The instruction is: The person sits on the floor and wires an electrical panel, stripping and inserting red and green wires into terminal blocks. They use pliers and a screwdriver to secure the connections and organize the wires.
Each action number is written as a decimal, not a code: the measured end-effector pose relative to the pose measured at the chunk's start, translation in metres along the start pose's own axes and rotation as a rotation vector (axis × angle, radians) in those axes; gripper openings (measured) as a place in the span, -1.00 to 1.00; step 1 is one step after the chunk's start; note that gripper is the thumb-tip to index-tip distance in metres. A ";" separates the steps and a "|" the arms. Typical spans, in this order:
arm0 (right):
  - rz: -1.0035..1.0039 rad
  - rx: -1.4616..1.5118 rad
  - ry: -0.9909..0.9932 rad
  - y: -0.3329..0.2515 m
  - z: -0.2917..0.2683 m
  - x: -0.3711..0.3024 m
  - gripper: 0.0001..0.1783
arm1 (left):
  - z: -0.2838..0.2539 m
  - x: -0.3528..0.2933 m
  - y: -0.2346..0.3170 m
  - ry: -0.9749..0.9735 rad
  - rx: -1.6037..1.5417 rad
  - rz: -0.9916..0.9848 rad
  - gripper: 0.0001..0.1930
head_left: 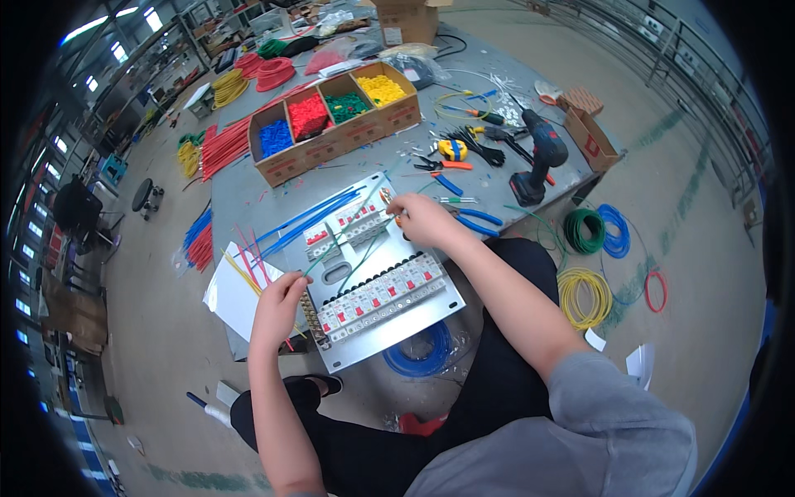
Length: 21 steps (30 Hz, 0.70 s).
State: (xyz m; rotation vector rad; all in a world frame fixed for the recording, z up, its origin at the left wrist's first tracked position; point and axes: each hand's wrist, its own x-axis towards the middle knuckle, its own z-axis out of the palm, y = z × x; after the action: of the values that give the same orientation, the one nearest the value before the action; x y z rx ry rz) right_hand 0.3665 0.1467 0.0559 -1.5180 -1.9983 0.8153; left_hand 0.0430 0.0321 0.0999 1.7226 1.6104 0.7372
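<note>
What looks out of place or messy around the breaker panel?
The breaker panel overhangs the table edge at the near corner. Wire coils lie loose on the floor, and tools are scattered behind. Nothing looks damaged.

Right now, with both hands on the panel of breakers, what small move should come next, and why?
Probably ease the green wire further toward the upper row of breakers. The right hand pinches something at that row, where the wire's far end lies, while the left hand rests at the panel's left edge near the wire's lower end. The wire runs slack across the panel between them.
</note>
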 end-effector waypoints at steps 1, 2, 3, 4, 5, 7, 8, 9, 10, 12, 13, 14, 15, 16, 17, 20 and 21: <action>-0.055 -0.127 -0.002 0.008 0.011 -0.001 -0.63 | -0.001 0.011 -0.007 -0.017 0.021 0.007 -0.72; -0.102 -0.265 0.000 0.008 0.017 -0.004 -0.60 | 0.000 0.019 -0.013 -0.033 0.055 -0.014 -0.71; -0.123 -0.261 -0.077 0.007 0.022 -0.002 -0.55 | 0.001 0.026 -0.018 -0.049 0.090 -0.035 -0.71; -0.147 -0.289 -0.076 0.005 0.029 0.000 -0.58 | 0.003 0.030 -0.025 -0.064 0.125 -0.058 -0.71; -0.164 -0.318 -0.073 0.007 0.038 0.001 -0.60 | 0.011 0.036 -0.033 -0.026 0.146 -0.036 -0.72; -0.186 -0.357 0.009 0.015 0.050 0.007 -0.72 | 0.022 0.047 -0.046 0.045 0.319 0.080 -0.75; -0.183 -0.394 0.013 0.016 0.053 0.008 -0.75 | 0.024 0.047 -0.047 0.079 0.407 0.132 -0.76; -0.180 -0.432 0.019 0.017 0.054 0.010 -0.78 | 0.026 0.045 -0.043 0.106 0.473 0.123 -0.76; -0.177 -0.470 0.025 0.018 0.055 0.011 -0.80 | 0.028 0.049 -0.046 0.097 0.441 0.077 -0.76; -0.233 -0.486 0.057 0.006 0.051 0.009 -0.83 | 0.027 0.045 -0.054 0.089 0.378 -0.042 -0.74; -0.261 -0.493 0.073 0.001 0.048 0.009 -0.85 | 0.026 0.043 -0.057 0.122 0.348 -0.077 -0.74; -0.296 -0.511 0.132 0.002 0.040 0.007 -0.85 | 0.028 0.042 -0.048 0.139 0.314 -0.106 -0.73; -0.329 -0.523 0.196 0.004 0.029 0.007 -0.85 | 0.029 0.038 -0.037 0.154 0.286 -0.133 -0.71; -0.362 -0.536 0.260 0.007 0.017 0.006 -0.84 | 0.032 0.032 -0.027 0.146 0.284 -0.145 -0.72; -0.364 -0.530 0.310 0.011 0.005 0.004 -0.83 | 0.035 0.024 -0.012 0.135 0.288 -0.154 -0.70; -0.366 -0.414 0.493 0.023 -0.033 -0.004 -0.83 | 0.053 -0.001 0.020 0.069 0.333 -0.039 -0.52; -0.384 -0.369 0.546 0.021 -0.042 -0.008 -0.84 | 0.062 -0.011 0.023 0.106 0.414 0.118 -0.47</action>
State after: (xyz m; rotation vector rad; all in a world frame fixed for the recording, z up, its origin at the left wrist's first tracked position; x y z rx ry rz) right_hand 0.4119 0.1504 0.0704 -1.2863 -1.9711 -0.1264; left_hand 0.1051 0.0154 0.0794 2.1155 1.8431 0.5860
